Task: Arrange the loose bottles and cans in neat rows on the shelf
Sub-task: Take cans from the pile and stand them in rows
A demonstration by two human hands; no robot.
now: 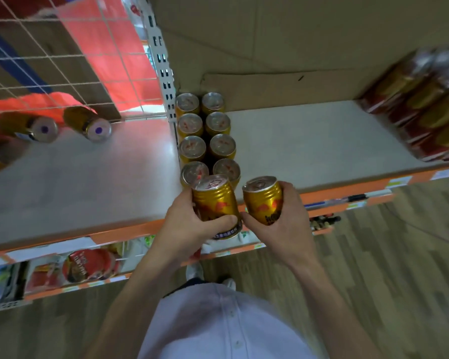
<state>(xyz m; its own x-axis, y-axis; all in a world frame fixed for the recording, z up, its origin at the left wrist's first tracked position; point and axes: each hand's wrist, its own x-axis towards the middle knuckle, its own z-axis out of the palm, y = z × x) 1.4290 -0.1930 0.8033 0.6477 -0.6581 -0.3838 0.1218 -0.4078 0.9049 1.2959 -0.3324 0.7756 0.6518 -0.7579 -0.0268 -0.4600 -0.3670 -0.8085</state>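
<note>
The left hand [189, 224] grips a gold can [215, 203] and the right hand [283, 226] grips a second can [263, 200], both at the front edge of the shelf [309, 141]. Along its left edge eight cans [206, 136] stand in two rows

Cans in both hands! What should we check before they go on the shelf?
1. Left hand grips the left can: ok.
2. Right hand grips the right can: ok.
3. Standing rows straight, two by four: ok.
4. Bare shelf right of the rows: ok.
5. Space in front of the rows: cannot tell, the left can hides it.
6. Bottles on the next shelf tidy: not ok, they lie on their sides.
</note>
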